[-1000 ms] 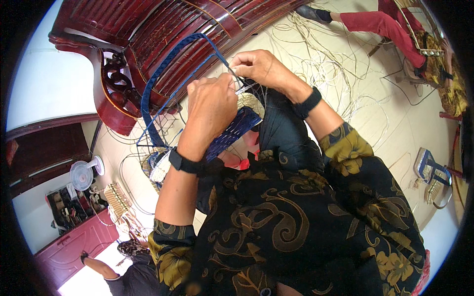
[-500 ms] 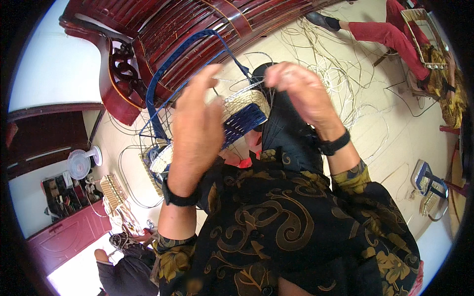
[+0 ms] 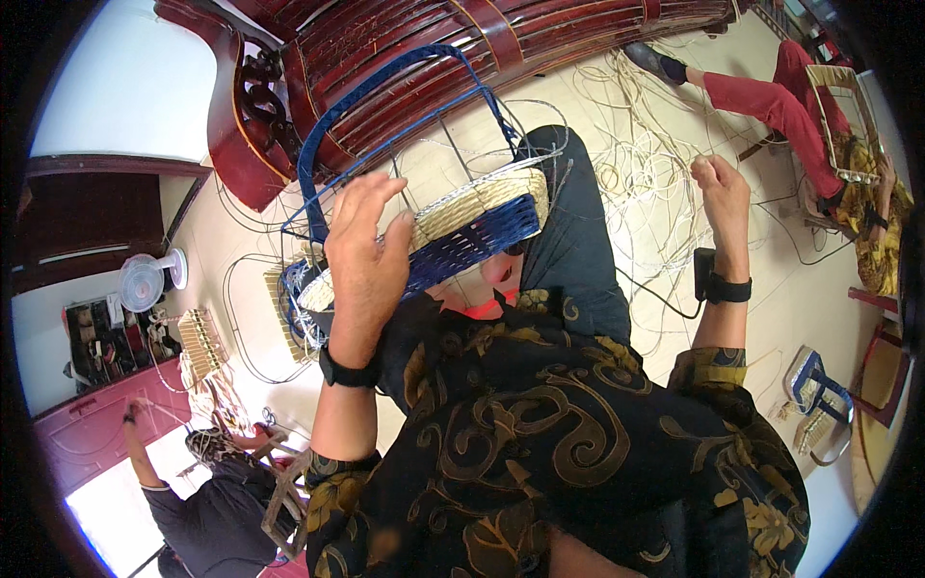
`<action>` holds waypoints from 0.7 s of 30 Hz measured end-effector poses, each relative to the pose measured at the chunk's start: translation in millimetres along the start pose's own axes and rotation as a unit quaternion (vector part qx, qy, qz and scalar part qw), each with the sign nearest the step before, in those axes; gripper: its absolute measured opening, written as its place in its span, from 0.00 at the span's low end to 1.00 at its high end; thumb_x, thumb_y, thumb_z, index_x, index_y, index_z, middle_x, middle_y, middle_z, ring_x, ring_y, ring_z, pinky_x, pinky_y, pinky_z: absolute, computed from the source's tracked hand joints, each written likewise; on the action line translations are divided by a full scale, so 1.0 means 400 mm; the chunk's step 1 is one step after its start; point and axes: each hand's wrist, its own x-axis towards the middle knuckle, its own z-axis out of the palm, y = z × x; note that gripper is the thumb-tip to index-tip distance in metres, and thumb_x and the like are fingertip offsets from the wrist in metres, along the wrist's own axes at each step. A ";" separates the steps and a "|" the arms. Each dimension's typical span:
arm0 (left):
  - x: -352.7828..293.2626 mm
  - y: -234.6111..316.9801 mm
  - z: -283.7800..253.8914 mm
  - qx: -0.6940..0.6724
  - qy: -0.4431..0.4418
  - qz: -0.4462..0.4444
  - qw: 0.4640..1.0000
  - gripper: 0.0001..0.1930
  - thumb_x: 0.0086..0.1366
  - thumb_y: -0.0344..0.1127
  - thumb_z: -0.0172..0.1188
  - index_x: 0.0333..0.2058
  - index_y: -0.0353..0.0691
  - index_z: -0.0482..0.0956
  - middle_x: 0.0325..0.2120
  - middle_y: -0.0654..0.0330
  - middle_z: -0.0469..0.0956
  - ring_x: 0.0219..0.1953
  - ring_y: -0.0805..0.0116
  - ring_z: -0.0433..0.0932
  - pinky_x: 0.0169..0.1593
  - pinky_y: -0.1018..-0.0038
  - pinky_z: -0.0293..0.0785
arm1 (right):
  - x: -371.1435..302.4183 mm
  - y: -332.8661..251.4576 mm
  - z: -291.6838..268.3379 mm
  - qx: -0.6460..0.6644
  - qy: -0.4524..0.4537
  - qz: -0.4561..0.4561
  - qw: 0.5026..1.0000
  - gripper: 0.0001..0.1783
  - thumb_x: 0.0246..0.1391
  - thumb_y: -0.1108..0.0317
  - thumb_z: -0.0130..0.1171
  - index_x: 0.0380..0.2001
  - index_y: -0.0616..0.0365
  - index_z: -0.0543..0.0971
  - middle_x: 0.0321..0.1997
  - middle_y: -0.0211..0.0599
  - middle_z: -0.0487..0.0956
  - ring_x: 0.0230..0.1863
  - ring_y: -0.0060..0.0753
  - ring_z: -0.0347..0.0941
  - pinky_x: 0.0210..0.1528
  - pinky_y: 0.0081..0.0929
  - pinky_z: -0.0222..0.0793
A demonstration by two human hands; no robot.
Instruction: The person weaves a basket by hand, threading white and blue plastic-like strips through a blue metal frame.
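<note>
A partly woven basket (image 3: 472, 236) with cream and dark blue strands lies tilted by my lap on a bare wire frame. A tall blue-wrapped handle (image 3: 310, 154) arches over it, and silvery strands run along the upper woven edge. My left hand (image 3: 364, 246) is in front of the basket's left part, fingers stretched and thumb apart; I cannot tell whether it touches the weave. My right hand (image 3: 723, 197) is raised well to the right of the basket, fingers curled closed. What it grips, if anything, is too thin or hidden to make out.
A dark red wooden bench (image 3: 385, 82) stands beyond the basket. Loose cream strands (image 3: 636, 154) tangle on the floor at right. Another person in red trousers (image 3: 761, 106) holds a frame at far right; a person in black (image 3: 217, 511) is at lower left. A fan (image 3: 145, 279) stands left.
My right hand has moved away from the basket, out to the right. My left hand has stayed by the basket, and more of the cream weave shows.
</note>
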 end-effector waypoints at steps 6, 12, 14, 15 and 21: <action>0.058 0.002 0.052 -0.053 -0.028 0.065 0.996 0.08 0.52 0.25 0.52 0.33 0.35 0.75 0.34 0.53 0.76 0.41 0.58 0.73 0.47 0.69 0.66 | -0.082 -0.198 0.114 0.153 -0.244 -0.208 0.935 0.16 0.45 0.67 0.61 0.40 0.58 0.77 0.18 0.22 0.68 0.23 0.14 0.63 0.26 0.13 0.60; 0.095 -0.029 0.098 -0.034 -0.141 0.095 0.985 0.11 0.55 0.30 0.47 0.34 0.35 0.76 0.25 0.48 0.76 0.30 0.52 0.73 0.39 0.65 0.66 | -0.048 -0.297 0.199 0.197 -0.239 -0.246 0.919 0.11 0.49 0.64 0.56 0.32 0.60 0.79 0.20 0.35 0.76 0.22 0.20 0.71 0.25 0.20 0.64; 0.107 -0.027 0.095 -0.007 -0.186 0.080 0.979 0.12 0.56 0.32 0.48 0.36 0.35 0.76 0.25 0.48 0.76 0.29 0.51 0.73 0.39 0.65 0.65 | -0.010 -0.307 0.217 0.215 -0.216 -0.240 0.922 0.10 0.48 0.65 0.56 0.28 0.59 0.79 0.17 0.35 0.75 0.19 0.25 0.70 0.23 0.23 0.64; 0.110 -0.029 0.096 -0.009 -0.185 0.079 0.979 0.12 0.56 0.32 0.48 0.36 0.35 0.76 0.25 0.48 0.76 0.29 0.51 0.73 0.39 0.65 0.65 | 0.009 -0.312 0.217 0.145 -0.183 -0.311 0.921 0.09 0.47 0.64 0.56 0.26 0.59 0.79 0.16 0.36 0.74 0.17 0.27 0.69 0.22 0.24 0.64; 0.106 -0.040 0.110 -0.025 -0.198 0.094 0.975 0.14 0.57 0.34 0.49 0.39 0.33 0.76 0.26 0.47 0.76 0.29 0.52 0.73 0.41 0.67 0.63 | 0.080 -0.309 0.295 -0.169 -0.111 -0.413 0.888 0.07 0.39 0.63 0.55 0.18 0.52 0.78 0.21 0.35 0.76 0.31 0.39 0.70 0.33 0.37 0.59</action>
